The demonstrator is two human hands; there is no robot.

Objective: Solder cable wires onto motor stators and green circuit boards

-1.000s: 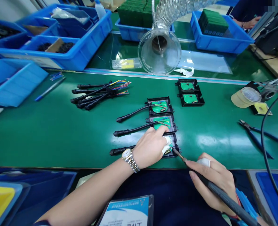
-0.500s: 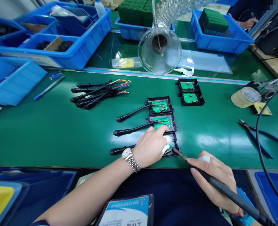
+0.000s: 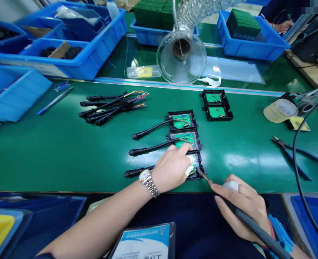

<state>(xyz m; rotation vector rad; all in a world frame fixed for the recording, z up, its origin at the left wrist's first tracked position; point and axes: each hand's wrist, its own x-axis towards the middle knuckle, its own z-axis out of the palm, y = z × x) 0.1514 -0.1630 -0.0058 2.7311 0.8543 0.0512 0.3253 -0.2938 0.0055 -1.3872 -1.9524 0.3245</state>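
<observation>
Head view: left hand (image 3: 172, 167) presses down on the nearest housing (image 3: 198, 167) at the desk's (image 3: 53, 151) front edge; right hand (image 3: 241, 207), fingers closed round the iron (image 3: 245, 219), puts its tip to the housing.

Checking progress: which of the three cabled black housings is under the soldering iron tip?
The nearest housing, bottom of the column; left hand rests on it.

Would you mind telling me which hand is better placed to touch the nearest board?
Probably the right hand: it holds the soldering iron, tip at the nearest board. The left hand rests there.
</observation>
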